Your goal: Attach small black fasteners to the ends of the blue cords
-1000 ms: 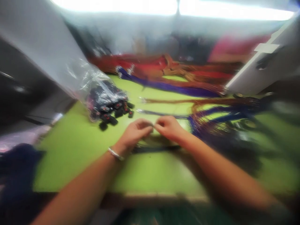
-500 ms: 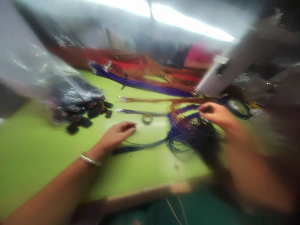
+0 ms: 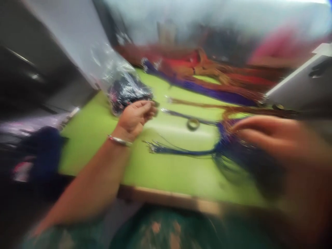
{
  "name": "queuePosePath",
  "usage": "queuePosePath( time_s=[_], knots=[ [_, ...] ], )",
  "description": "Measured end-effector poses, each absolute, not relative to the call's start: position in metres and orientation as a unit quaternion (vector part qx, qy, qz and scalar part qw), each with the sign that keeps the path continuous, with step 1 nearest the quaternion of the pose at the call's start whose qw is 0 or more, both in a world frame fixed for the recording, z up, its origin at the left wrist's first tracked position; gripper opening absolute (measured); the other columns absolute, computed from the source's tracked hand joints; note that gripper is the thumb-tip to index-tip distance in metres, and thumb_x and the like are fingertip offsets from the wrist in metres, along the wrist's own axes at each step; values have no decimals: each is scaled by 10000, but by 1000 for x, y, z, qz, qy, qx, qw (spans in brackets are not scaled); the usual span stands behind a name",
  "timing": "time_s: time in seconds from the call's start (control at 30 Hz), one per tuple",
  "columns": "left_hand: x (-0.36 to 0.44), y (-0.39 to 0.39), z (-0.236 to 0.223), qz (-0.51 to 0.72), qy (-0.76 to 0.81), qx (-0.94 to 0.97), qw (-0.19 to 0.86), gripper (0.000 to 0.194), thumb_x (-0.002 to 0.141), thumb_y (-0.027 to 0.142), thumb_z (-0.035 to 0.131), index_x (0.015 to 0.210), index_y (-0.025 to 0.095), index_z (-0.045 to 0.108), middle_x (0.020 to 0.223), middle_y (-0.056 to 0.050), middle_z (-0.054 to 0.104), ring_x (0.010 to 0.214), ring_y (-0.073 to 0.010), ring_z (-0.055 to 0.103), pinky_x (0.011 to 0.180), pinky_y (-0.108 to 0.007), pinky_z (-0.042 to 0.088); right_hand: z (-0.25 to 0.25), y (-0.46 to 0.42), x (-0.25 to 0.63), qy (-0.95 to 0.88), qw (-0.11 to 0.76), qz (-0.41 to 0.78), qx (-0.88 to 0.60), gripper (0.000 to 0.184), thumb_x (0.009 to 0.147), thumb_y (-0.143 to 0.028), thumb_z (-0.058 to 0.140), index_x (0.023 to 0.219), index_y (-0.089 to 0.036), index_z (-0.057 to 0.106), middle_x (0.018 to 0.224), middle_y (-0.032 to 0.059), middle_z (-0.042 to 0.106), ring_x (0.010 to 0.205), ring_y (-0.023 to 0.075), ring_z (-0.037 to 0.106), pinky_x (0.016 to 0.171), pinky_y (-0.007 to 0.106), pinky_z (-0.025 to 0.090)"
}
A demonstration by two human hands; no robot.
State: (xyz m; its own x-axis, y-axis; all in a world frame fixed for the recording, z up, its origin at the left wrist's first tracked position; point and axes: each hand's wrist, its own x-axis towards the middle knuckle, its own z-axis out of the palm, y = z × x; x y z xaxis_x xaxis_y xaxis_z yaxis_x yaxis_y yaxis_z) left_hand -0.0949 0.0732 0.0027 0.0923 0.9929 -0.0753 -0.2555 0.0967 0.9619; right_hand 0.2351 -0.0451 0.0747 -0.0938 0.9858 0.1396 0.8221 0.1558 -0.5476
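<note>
The picture is smeared by motion. My left hand (image 3: 136, 116), with a metal bangle at the wrist, lies by the clear plastic bag (image 3: 121, 83) of small black and red parts, its fingers curled at the bag's edge. My right hand (image 3: 269, 135) hovers over a tangle of blue cords (image 3: 228, 152) on the green table (image 3: 109, 148), fingers stretched but blurred. A small ring (image 3: 193, 123) lies between the two hands.
Bundles of purple cords (image 3: 207, 90), red and orange cords (image 3: 207, 69) lie across the back of the table. A white slanted panel (image 3: 298, 86) stands at the right. Dark cloth (image 3: 44, 152) sits off the table's left edge.
My left hand has moved left and back to the bag of black parts. My right hand has come nearer the camera above the blue cords. The view has swung left.
</note>
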Motion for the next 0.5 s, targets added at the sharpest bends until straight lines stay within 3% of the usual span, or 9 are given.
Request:
queuePosePath(
  time_s=[0.1, 0.2, 0.3, 0.4, 0.5],
  knots=[
    [-104, 80, 2, 522, 452, 438, 575, 184, 675, 252, 688, 790, 114, 646, 701, -45, 649, 584, -86, 561, 541, -199, 440, 45, -12, 127, -784, 132, 237, -558, 190, 775, -276, 535, 881, -203, 675, 827, 35, 670, 688, 153, 607, 638, 278, 470],
    [-118, 88, 1, 553, 493, 459, 490, 161, 678, 241, 663, 765, 108, 636, 685, -37, 638, 554, -78, 549, 507, -191, 419, 11, 8, 62, -799, 56, 160, -576, 212, 796, -295, 516, 871, -153, 654, 898, 101, 636, 782, 197, 597, 662, 296, 434],
    [-131, 98, -3, 596, 538, 454, 387, 124, 697, 227, 617, 748, 113, 618, 658, -23, 617, 513, -74, 522, 475, -194, 406, -8, 14, 43, -784, -10, 129, -608, 201, 816, -183, 444, 879, -130, 628, 916, 137, 614, 788, 211, 593, 640, 296, 404],
    [-129, 106, -15, 550, 566, 524, 320, 150, 736, 261, 578, 772, 123, 626, 664, -36, 621, 534, -105, 538, 506, -232, 436, -15, 18, 46, -778, -11, 142, -612, 202, 792, -138, 431, 879, -129, 613, 900, 139, 623, 763, 208, 588, 619, 288, 381],
    [-111, 111, -34, 438, 573, 666, 189, 189, 765, 269, 559, 848, 136, 663, 770, -74, 649, 684, -165, 583, 661, -299, 470, -17, 23, 55, -768, 35, 167, -617, 166, 791, -171, 434, 819, -134, 593, 856, 127, 639, 722, 196, 574, 583, 276, 358]
  ],
)
